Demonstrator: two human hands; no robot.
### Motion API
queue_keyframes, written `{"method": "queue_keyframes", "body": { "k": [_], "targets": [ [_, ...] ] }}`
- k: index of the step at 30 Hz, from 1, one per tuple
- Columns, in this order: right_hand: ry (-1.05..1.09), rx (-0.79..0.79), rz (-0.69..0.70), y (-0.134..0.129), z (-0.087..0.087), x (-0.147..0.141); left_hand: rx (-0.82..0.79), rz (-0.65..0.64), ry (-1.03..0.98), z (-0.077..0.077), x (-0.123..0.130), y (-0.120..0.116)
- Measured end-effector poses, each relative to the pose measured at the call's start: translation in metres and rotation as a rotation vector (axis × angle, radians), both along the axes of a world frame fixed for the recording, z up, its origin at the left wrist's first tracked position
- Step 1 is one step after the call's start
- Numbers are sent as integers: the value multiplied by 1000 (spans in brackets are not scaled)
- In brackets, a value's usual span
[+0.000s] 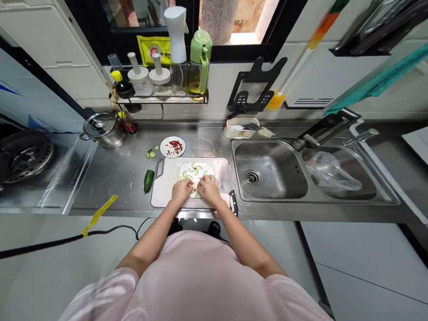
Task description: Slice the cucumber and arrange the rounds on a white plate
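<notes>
A white square plate [205,168] with several pale green cucumber slices [195,167] and small red bits lies on the white cutting board [164,188]. My left hand [182,190] is over the plate's front left, its fingertips pinched together. At the front right of the plate, my right hand [208,188] has its fingers pressed together too. What either hand holds is too small to make out. Behind the board sits a round white plate [164,148] of chopped red pieces [174,147]. A dark green cucumber piece [148,180] rests left of the board.
A knife handle [233,203] shows at the board's front right corner. The double sink [269,169] is to the right, with a plastic bag [330,172] in its far basin. A lidded pot [105,131] stands back left, beneath a shelf [166,100] of bottles and jars.
</notes>
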State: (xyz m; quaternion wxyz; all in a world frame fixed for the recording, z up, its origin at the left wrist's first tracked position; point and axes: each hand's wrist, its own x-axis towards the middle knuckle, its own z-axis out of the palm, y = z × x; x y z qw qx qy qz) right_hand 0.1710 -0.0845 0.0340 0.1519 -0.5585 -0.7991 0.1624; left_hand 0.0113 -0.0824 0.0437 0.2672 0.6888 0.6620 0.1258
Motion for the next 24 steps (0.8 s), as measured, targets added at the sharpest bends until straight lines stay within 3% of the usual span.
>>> {"method": "queue_keyframes", "body": {
  "k": [24],
  "targets": [
    [-19,-17,17,-1,-13,-6,-26,-21,11,-1,4,0]
  ]
}}
